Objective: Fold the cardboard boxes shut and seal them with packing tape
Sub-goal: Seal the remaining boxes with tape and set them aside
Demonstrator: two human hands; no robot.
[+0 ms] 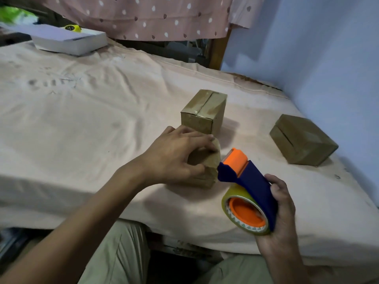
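Observation:
A small brown cardboard box [207, 165] sits on the sheet-covered surface [82, 119] near its front edge. My left hand [176, 154] grips it from above, fingers over the top and thumb on the near side. My right hand [281, 218] holds a blue and orange tape dispenser [248, 185] with a roll of clear tape; its orange head touches the box's right edge. Behind stands a taller taped box [205, 111]. Another closed box [303, 140] lies to the right.
A white flat box [71, 41] with a yellow tape measure [72, 28] behind it lies at the back left. A blue wall [317, 48] runs along the right side. A dotted pink cloth [153, 15] hangs at the back. My knees are below the front edge.

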